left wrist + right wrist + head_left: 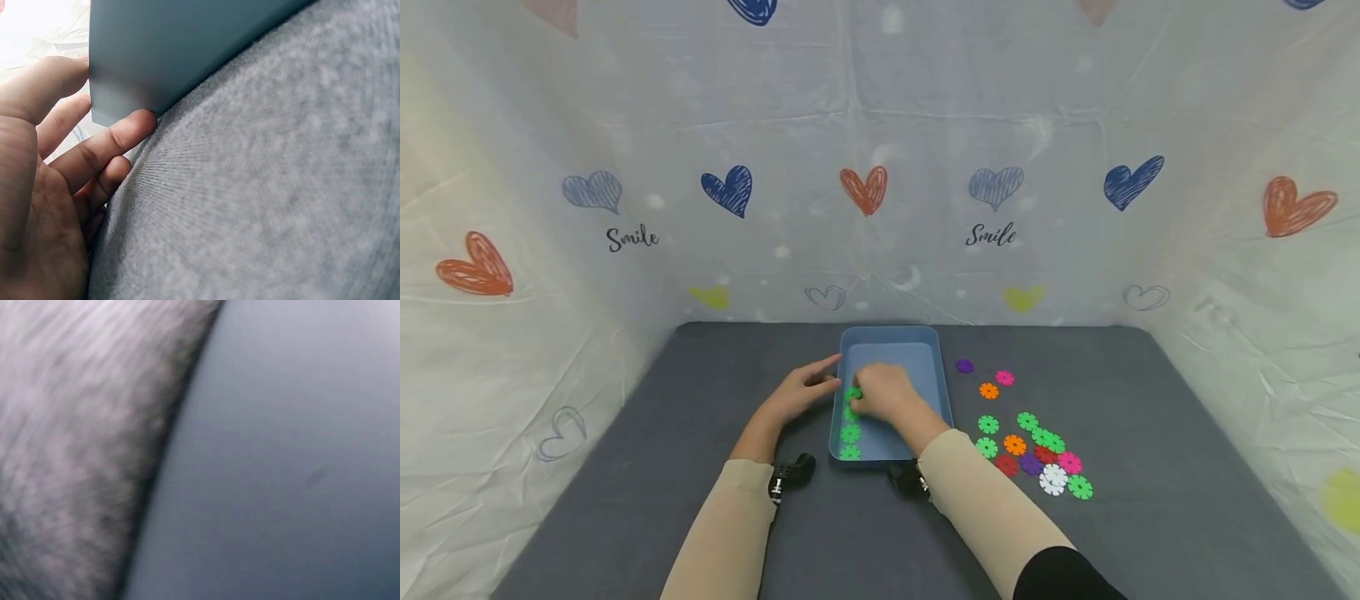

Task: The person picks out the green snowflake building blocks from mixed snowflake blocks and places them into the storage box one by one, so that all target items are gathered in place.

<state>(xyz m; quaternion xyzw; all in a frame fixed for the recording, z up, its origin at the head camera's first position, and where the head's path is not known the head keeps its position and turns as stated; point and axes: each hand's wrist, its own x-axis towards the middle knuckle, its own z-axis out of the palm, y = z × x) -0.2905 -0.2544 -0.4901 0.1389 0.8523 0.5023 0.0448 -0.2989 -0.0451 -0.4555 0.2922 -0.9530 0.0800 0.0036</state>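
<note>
Touching the tray (895, 354), the spread, empty left hand (796, 395) should steady it while the curled right hand (886, 390), grip hidden, straightens left-side green pieces (850, 434).

Beige sleeves (722, 533), black wrist cameras (793, 473)

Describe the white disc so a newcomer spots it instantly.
On the grey table, find the blue tray. Right of it lies a scatter of coloured discs; the white disc sits at the near end, between a purple disc and a green disc. It alone is white.
</note>
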